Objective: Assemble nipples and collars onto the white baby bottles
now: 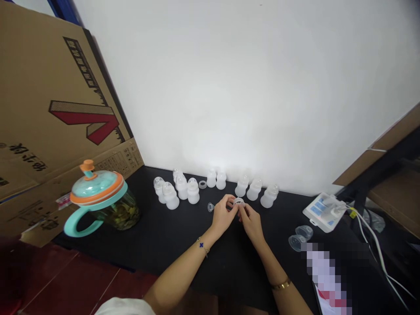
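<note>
Between both hands, a little above the black table, is a translucent white screw ring, the kind that fits a baby bottle. The fingers of my left hand pinch its left side. On the right edge, my right hand grips it with thumb and fingertips; whether a nipple sits inside is too small to tell. Just left of my left hand lies a clear bottle nipple. Another loose ring rests farther back. Several small white baby bottles stand at the left, with more bottles at the right.
A large pitcher with a turquoise lid stands at the left before a cardboard box. Clear domed covers, a white power strip with cables and a pixelated phone-like object lie right. A white wall rises behind.
</note>
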Demonstrator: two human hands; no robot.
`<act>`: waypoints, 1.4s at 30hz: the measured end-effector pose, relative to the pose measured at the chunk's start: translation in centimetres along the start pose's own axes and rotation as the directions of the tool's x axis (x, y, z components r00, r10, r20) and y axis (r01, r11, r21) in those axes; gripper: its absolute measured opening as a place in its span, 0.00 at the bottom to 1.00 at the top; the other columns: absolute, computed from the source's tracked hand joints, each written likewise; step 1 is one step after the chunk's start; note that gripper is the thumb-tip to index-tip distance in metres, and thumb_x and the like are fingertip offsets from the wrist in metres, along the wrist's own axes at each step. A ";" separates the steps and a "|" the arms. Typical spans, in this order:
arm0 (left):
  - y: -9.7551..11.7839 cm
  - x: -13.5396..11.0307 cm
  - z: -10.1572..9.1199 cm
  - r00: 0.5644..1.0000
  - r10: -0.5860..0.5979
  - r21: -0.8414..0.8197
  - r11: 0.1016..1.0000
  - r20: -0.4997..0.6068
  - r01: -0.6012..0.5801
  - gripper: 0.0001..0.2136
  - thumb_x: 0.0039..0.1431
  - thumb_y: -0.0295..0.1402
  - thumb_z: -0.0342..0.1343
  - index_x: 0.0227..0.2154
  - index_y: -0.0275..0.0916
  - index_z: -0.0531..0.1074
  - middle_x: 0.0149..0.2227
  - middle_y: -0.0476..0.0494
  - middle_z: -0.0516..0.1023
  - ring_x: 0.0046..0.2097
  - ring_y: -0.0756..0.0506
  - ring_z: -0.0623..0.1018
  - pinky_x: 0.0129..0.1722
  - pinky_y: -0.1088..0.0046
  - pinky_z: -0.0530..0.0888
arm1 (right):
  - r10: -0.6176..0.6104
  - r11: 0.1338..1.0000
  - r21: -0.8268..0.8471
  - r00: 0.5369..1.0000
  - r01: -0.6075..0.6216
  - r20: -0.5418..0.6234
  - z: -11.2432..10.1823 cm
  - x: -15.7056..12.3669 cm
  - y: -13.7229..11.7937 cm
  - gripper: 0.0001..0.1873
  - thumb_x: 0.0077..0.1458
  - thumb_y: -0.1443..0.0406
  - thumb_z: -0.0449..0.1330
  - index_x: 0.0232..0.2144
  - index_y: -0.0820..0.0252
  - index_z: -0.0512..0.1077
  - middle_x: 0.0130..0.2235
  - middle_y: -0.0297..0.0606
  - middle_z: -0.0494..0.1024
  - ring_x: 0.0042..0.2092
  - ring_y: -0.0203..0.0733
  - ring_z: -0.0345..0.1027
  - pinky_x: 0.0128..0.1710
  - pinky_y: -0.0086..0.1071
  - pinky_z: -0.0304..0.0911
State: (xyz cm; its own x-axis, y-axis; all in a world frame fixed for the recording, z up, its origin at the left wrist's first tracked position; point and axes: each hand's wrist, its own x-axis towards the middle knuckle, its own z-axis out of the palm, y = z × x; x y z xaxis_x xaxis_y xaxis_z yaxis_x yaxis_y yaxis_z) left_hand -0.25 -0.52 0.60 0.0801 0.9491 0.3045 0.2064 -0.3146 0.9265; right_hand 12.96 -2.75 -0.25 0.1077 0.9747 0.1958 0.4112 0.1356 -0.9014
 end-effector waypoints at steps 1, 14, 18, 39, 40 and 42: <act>0.0 0.0 0.0 1.000 -0.002 -0.019 1.000 0.009 0.002 0.07 0.60 0.33 0.55 0.41 0.42 0.70 0.35 0.48 0.80 0.36 0.48 0.79 0.32 0.75 0.74 | 0.000 1.000 -0.002 1.000 0.000 -0.004 0.0 0.0 0.0 0.25 0.62 0.46 0.49 0.36 0.58 0.75 0.25 0.34 0.74 0.26 0.41 0.68 0.26 0.30 0.60; -0.1 -0.2 0.0 1.000 0.015 0.000 1.000 -0.011 -0.015 0.05 0.58 0.32 0.56 0.37 0.42 0.68 0.31 0.50 0.81 0.33 0.48 0.81 0.34 0.73 0.74 | -0.059 0.994 -0.098 0.998 0.056 -0.029 0.0 0.0 0.2 0.24 0.62 0.48 0.50 0.34 0.59 0.75 0.25 0.36 0.76 0.27 0.41 0.69 0.28 0.30 0.59; 0.0 -0.2 0.0 1.000 0.026 0.028 0.999 -0.017 -0.026 0.04 0.58 0.32 0.56 0.36 0.42 0.68 0.30 0.51 0.80 0.32 0.48 0.80 0.33 0.74 0.73 | -0.055 0.993 -0.105 0.998 0.052 -0.026 0.0 0.1 0.4 0.23 0.62 0.49 0.50 0.34 0.59 0.76 0.26 0.36 0.77 0.27 0.42 0.69 0.28 0.30 0.60; 0.5 -0.2 -0.3 1.000 0.028 0.169 0.985 -0.008 -0.026 0.08 0.62 0.37 0.53 0.41 0.44 0.74 0.27 0.52 0.78 0.29 0.49 0.77 0.32 0.75 0.69 | -0.018 0.997 -0.073 0.997 0.013 -0.075 -0.1 -0.1 0.3 0.21 0.61 0.49 0.54 0.46 0.57 0.72 0.29 0.34 0.77 0.29 0.42 0.71 0.29 0.30 0.62; 0.5 -0.2 -0.3 1.000 0.029 0.195 0.980 -0.005 -0.028 0.08 0.63 0.38 0.52 0.41 0.44 0.74 0.27 0.52 0.78 0.29 0.49 0.77 0.31 0.76 0.69 | -0.012 0.998 -0.065 0.997 0.006 -0.081 -0.1 -0.1 0.3 0.22 0.60 0.50 0.54 0.49 0.57 0.70 0.31 0.35 0.78 0.30 0.43 0.72 0.30 0.31 0.63; 0.4 -0.3 -0.3 0.999 0.039 0.247 0.968 0.012 -0.041 0.10 0.64 0.39 0.51 0.41 0.45 0.75 0.26 0.52 0.77 0.28 0.48 0.76 0.30 0.76 0.67 | -0.008 0.999 -0.054 0.997 0.004 -0.077 -0.2 0.0 0.3 0.21 0.61 0.51 0.53 0.49 0.56 0.71 0.34 0.38 0.79 0.32 0.43 0.73 0.31 0.31 0.65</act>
State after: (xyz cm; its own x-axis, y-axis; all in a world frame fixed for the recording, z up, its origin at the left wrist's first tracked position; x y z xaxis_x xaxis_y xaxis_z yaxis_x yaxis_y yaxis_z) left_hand -0.44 -0.92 0.97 0.0998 0.9359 0.3377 0.4373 -0.3461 0.8301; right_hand 13.23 -2.76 -0.47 0.1740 0.9569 0.2326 0.4598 0.1299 -0.8784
